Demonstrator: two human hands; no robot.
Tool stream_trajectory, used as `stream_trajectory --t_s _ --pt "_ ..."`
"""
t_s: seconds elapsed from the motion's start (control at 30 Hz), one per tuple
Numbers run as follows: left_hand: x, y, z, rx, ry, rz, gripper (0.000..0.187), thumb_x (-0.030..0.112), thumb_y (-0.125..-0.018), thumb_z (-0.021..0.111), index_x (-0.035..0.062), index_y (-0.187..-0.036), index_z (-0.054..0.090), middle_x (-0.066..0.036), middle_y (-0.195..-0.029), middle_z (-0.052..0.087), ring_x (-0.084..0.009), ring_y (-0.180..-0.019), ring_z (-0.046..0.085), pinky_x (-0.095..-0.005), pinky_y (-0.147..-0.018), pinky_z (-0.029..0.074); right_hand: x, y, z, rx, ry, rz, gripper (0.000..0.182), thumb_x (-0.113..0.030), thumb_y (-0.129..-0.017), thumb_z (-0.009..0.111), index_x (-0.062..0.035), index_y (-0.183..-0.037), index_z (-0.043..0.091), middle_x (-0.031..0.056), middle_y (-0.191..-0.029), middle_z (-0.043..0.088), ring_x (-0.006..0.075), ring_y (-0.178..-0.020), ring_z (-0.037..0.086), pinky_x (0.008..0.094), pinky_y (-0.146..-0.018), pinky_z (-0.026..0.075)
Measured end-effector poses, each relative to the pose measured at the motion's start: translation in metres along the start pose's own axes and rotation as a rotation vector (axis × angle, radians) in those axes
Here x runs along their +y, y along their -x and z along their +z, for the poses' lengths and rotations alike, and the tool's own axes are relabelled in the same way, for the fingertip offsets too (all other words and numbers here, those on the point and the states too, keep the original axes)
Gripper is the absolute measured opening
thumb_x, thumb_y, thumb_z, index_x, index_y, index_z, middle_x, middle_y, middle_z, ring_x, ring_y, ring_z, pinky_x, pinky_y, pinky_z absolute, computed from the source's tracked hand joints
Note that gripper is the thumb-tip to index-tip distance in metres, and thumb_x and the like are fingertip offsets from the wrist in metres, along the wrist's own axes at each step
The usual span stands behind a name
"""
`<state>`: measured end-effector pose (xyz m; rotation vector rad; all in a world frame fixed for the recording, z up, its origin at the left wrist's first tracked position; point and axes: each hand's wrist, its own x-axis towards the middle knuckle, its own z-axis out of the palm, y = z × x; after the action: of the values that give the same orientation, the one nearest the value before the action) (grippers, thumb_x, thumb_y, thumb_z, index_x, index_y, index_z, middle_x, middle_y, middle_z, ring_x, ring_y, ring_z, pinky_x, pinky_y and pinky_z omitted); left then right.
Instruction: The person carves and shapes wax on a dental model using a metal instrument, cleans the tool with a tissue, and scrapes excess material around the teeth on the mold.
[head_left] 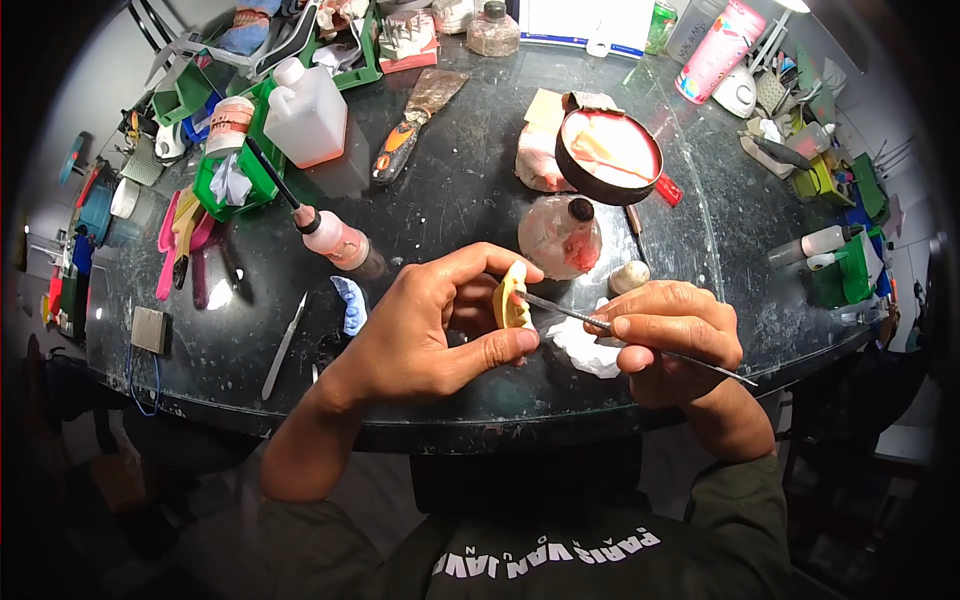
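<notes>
Between the fingertips and thumb of my left hand [435,325] is a small yellow dental cast [512,297], held upright over the front of the bench. A slim metal dental carver [565,313] lies in my right hand [675,340], gripped like a pen. Its tip meets the inner side of the cast, and its other end sticks out to the lower right. Crumpled white tissue [585,345] sits below the carver. Just behind the hands are a round glass bottle [555,240] with a dark cap and a small pale jar [629,277].
A pan of pink wax [615,150] stands behind the bottle. To the left are a knife [287,345], a blue moulded strip [350,305], a pink dropper bottle [335,240] and a scraper [415,125]. A white jug [305,115] stands farther back by green trays.
</notes>
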<state>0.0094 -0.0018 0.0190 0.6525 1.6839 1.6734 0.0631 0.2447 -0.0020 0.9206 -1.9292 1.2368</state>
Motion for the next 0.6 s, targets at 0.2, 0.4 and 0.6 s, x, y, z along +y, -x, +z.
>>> stream_trajectory --t_s 0.2,0.4,0.6 --pt "0.0016 0.0013 0.0001 0.002 -0.004 0.0 0.045 0.004 -0.092 0.072 -0.0032 -0.133 0.054 -0.009 -0.095 0.071 -0.0133 -0.087 0.069 -0.0276 -0.081 0.056 0.0 -0.0003 0.0012 -0.003 -0.006 0.002 0.021 -0.018 -0.088 0.081 -0.0001 -0.096 0.072 0.0122 -0.08 0.073 0.021 -0.065 0.073 0.0299 -0.055 0.057" --pt "-0.0015 0.0015 0.0002 0.012 0.028 0.003 0.047 0.005 -0.092 0.072 -0.0042 -0.134 0.055 -0.008 -0.094 0.071 -0.0122 -0.087 0.068 -0.027 -0.079 0.057 0.0002 -0.0017 -0.0005 -0.032 -0.046 -0.005 0.019 -0.016 -0.09 0.079 0.0005 -0.095 0.072 0.013 -0.079 0.073 0.0223 -0.066 0.073 0.0312 -0.056 0.058" --pt "-0.0017 0.0013 0.0006 0.049 -0.057 0.048 0.046 0.005 -0.091 0.073 -0.0035 -0.133 0.056 -0.007 -0.091 0.07 -0.0107 -0.083 0.068 -0.0251 -0.076 0.056 -0.0015 -0.0037 -0.0035 -0.035 -0.032 -0.007 0.018 -0.015 -0.091 0.078 0.0009 -0.095 0.071 0.0131 -0.08 0.073 0.0232 -0.068 0.073 0.0316 -0.056 0.058"
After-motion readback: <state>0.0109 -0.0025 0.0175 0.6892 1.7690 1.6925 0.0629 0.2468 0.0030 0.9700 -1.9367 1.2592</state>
